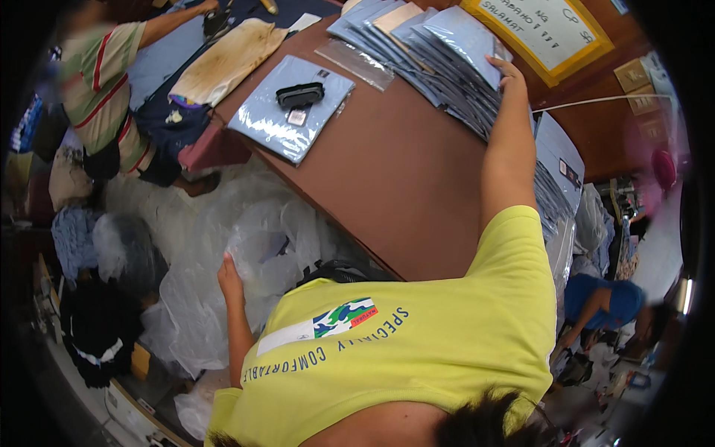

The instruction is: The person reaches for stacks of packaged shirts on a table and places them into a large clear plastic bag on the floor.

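Note:
On the far right of the table, folded blue shirts in clear plastic sleeves point(462, 46) lie in an overlapping, fanned row. My right hand point(508, 73) reaches to the row's right end, its fingers closed on the edge of a packed shirt. Low at my left side, my left hand point(232, 280) is against or beside a large clear plastic bag point(201, 305). Its fingers are mostly hidden, so I cannot tell whether it grips the plastic. Another packed blue shirt point(272, 123) lies alone near the table's left edge, with a black oblong object point(300, 94) on top.
The brown table point(387, 171) fills the middle. A flat clear sleeve point(357, 65) lies near the fanned row. More packed shirts point(555, 167) stand by my right arm. A person in a striped shirt point(100, 82) works at the far left. A yellow-framed sign point(540, 33) stands behind.

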